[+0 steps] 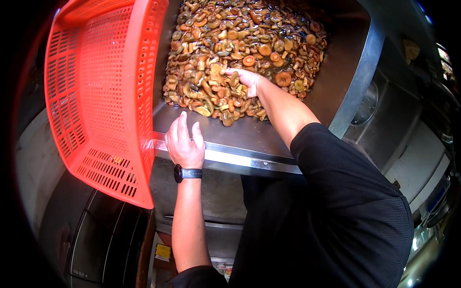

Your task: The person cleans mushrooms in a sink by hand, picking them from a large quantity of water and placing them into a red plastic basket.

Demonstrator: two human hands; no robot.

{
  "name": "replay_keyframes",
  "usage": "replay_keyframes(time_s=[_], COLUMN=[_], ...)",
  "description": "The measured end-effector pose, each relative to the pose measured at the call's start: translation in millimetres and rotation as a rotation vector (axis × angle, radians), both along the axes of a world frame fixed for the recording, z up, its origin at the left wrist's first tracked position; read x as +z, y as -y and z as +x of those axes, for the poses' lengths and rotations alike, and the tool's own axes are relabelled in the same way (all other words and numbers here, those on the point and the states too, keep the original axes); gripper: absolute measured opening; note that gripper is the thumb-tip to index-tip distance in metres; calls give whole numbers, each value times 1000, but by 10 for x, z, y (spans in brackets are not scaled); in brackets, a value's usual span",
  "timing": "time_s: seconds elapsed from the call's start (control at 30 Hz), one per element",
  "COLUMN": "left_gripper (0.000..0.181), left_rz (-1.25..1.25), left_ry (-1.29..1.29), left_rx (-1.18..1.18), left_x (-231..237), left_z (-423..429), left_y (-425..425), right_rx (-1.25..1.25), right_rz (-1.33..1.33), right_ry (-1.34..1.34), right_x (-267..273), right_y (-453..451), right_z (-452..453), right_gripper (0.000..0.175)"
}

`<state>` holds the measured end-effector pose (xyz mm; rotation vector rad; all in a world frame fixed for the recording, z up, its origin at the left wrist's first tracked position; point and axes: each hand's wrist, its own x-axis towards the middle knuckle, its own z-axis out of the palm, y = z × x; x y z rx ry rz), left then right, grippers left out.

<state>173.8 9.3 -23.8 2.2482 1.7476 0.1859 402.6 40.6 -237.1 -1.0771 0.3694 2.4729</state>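
A large heap of wet brown and orange mushrooms (264, 49) lies in a deep stainless steel sink (351, 84). My right hand (248, 81) reaches into the near part of the heap, palm turned up beside a bunch of mushrooms; its thumb or a finger points left across them, and the other fingers are hidden underneath. My left hand (185, 142), with a black watch on the wrist, is over the sink's front rim, fingers apart and holding nothing. Left of it a red plastic basket (138, 97) with slotted walls stands tilted, its open side turned left.
A metal drain or round basin (365, 104) lies right of the sink. The sink's raised metal front rim (248, 161) runs between my body and the mushrooms. Dark panelled equipment (97, 234) stands below the basket, and a yellow box (163, 251) is on a lower shelf.
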Motion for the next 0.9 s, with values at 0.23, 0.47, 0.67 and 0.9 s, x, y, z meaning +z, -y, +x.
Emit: replay_keyframes(time_s=[0.23,0.47,0.67,0.9], left_gripper=[44,43,42,41], left_rz=[16,22,39,65], left_ry=[2,7,74,65], left_rx=[11,23,21,-11], left_x=[6,24,-16,-23], left_z=[0,29,23,-48], left_y=[33,22,29,76], right_rx=[-168,-439,-539,-575], right_rz=[204,221,294,342], right_ry=[-505,-579,-487,-336], right_x=[435,938,1241,1576], right_y=[-148,-198,-224,-198], right_z=[90,349,445,364], right_gripper=[82,70,66,70])
